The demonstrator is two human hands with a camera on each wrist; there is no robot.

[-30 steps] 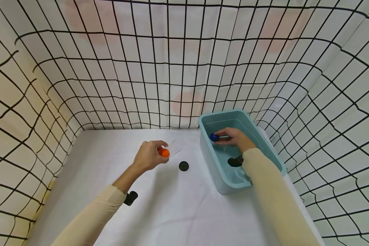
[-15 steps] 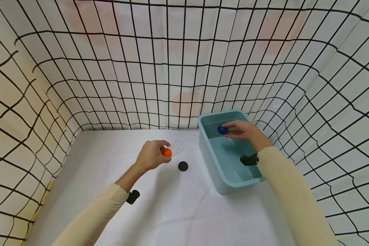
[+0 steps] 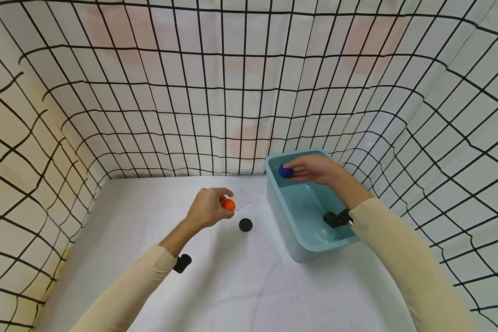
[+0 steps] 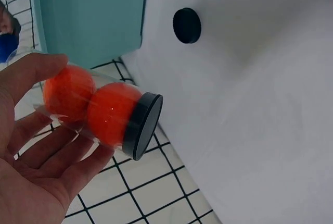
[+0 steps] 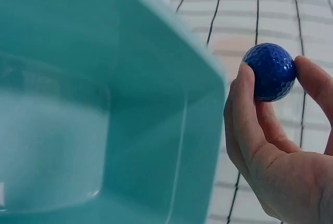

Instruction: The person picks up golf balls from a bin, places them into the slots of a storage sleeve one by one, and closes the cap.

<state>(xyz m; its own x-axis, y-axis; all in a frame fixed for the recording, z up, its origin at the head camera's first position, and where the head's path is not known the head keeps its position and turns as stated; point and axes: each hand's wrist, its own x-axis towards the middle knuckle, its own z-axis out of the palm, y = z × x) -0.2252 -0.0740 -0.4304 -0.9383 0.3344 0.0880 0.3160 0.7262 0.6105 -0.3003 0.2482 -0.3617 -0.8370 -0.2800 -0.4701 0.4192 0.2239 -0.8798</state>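
Note:
My left hand point(image 3: 207, 208) holds a clear plastic tube point(image 3: 243, 199) above the table. Two orange balls point(image 4: 112, 112) sit inside it, and a black cap point(image 4: 143, 126) closes the end nearer the left wrist camera. The tube's other end is partly hidden by my thumb and points towards the blue ball. Between thumb and fingertips, my right hand point(image 5: 283, 156) pinches a dimpled blue golf ball point(image 5: 269, 72). In the head view that ball appears over the far left corner of the teal bin point(image 3: 280, 216). A loose black cap point(image 3: 246, 225) lies on the table below the tube.
The bin stands on the right of the white-covered table point(image 3: 249, 295). Black grid netting point(image 3: 216, 110) rises behind and along both sides. Dark devices show beside the left wrist point(image 3: 183, 263) and the right wrist point(image 3: 335, 219).
My right hand has lifted the blue golf ball, first shifting right, then back left towards the tube. My left hand has drifted slightly right with the tube.

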